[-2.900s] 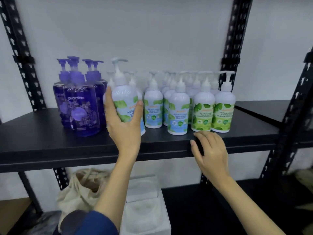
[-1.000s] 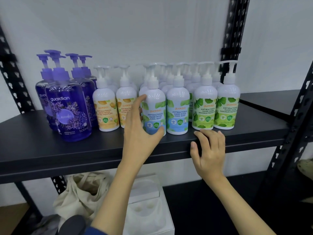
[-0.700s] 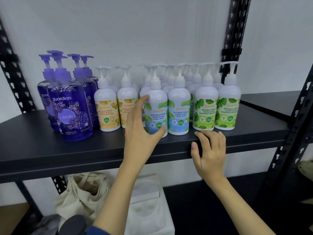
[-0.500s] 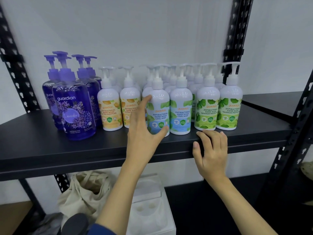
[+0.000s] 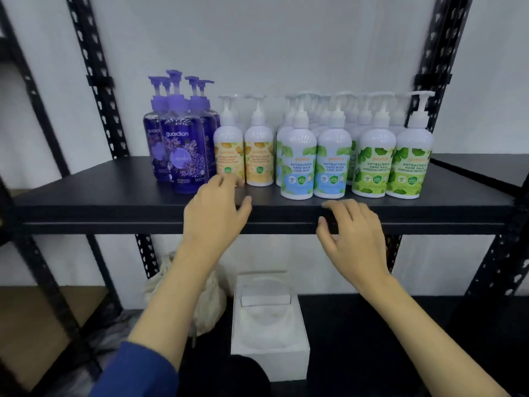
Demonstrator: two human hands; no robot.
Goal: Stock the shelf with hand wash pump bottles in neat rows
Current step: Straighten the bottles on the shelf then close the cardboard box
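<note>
Now the left hand [image 5: 213, 216] has let go of the blue-label bottle [image 5: 298, 164], which stands in the front row on the shelf [image 5: 114, 196]. Fingers loosely open and empty, it reaches toward the yellow-label bottle [image 5: 228, 156], likely the next to straighten. The right hand [image 5: 353, 233] rests relaxed on the shelf's front edge.

Matt black metal shelf [image 5: 114, 193], glossy plastic pump bottles [image 5: 299, 167], cloth bag [image 5: 211, 299]
</note>
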